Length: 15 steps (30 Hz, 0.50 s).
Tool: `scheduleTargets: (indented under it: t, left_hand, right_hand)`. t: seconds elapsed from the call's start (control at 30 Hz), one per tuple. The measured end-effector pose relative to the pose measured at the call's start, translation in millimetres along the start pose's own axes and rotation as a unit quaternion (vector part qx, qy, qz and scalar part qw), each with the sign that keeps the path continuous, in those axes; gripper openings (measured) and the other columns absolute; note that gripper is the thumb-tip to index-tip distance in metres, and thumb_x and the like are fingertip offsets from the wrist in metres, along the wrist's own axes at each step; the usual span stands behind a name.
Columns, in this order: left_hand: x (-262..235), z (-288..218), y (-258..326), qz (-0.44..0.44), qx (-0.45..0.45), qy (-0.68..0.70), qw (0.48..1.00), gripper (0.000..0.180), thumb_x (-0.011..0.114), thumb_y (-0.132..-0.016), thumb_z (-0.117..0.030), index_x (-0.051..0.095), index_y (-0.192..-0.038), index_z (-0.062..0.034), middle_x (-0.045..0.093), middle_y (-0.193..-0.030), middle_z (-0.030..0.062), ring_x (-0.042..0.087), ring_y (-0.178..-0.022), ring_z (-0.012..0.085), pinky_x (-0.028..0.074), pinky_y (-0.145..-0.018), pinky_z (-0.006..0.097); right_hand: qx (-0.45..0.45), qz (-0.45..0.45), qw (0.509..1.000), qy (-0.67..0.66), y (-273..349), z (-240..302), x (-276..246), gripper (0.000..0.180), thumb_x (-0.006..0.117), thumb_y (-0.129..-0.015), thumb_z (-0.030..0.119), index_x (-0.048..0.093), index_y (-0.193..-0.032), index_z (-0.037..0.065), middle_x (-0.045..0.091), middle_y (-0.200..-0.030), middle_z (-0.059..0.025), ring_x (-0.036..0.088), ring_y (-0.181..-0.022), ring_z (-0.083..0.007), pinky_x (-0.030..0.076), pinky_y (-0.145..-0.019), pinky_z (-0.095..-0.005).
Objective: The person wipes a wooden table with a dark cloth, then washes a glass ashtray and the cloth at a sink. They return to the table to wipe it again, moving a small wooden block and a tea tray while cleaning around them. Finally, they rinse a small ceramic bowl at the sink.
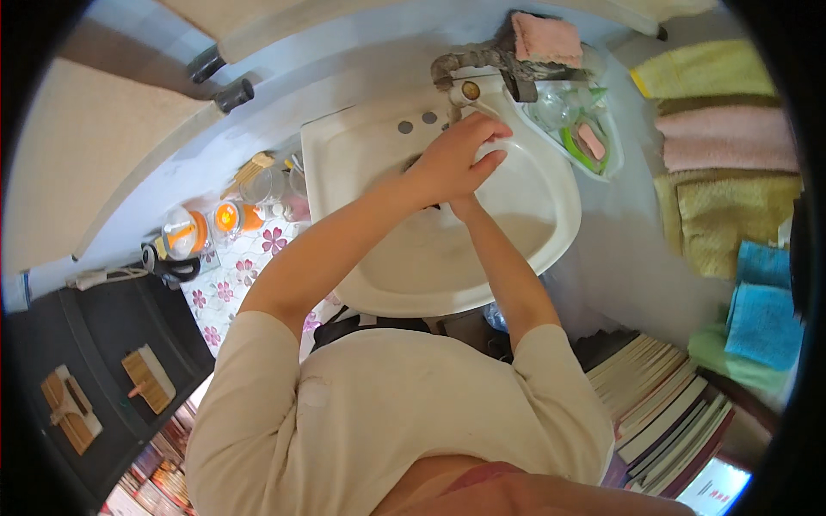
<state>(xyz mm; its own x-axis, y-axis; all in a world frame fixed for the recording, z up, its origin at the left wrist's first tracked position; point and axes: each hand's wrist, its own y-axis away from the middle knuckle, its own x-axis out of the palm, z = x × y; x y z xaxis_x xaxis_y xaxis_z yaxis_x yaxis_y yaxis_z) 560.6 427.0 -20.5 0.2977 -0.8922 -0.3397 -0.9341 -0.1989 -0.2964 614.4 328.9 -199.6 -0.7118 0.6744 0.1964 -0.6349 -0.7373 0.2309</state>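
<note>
Over the white washbasin, close to the tap, is my left hand. Its thumb and fingers point right with a gap between them, and nothing shows in that gap. The right forearm rises from below and crosses under my left hand at the wrist. Most of my right hand is hidden beneath the left one, so its fingers cannot be made out. Whether water is running is not visible. A dark drain opening shows partly behind my left wrist.
A pink sponge rests above the tap. On the right, a corner shelf holds a green dish with pink soap. Folded towels hang along the right wall. Orange-lidded jars stand left on a flowered surface. Stacked books lie lower right.
</note>
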Motion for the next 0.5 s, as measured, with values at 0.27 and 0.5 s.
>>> scheduleTargets:
  t: [0.27, 0.5]
  left_hand:
    - [34, 123, 134, -0.197, -0.600, 0.399, 0.665, 0.042, 0.053, -0.093, -0.037, 0.051, -0.123, -0.0063, 0.058, -0.109, 0.0114, 0.058, -0.100, 0.0258, 0.053, -0.082, 0.040]
    - [97, 251, 131, -0.200, -0.395, 0.681, 0.584, 0.032, 0.047, -0.096, -0.029, 0.053, -0.116, -0.0051, 0.060, -0.109, 0.0102, 0.060, -0.101, 0.0233, 0.053, -0.084, 0.040]
  right_hand:
    - [0.104, -0.059, 0.988, -0.101, 5, -4, -6, 0.049, 0.076, -0.074, 0.016, 0.053, -0.116, 0.006, 0.060, -0.107, -0.0058, 0.059, -0.095, -0.0173, 0.046, -0.083, -0.0321]
    - [-0.074, -0.103, 0.982, 0.137, 54, -2, 69, 0.041, 0.077, -0.076, 0.026, 0.060, -0.106, 0.005, 0.063, -0.100, -0.0116, 0.060, -0.093, -0.0251, 0.047, -0.083, -0.0349]
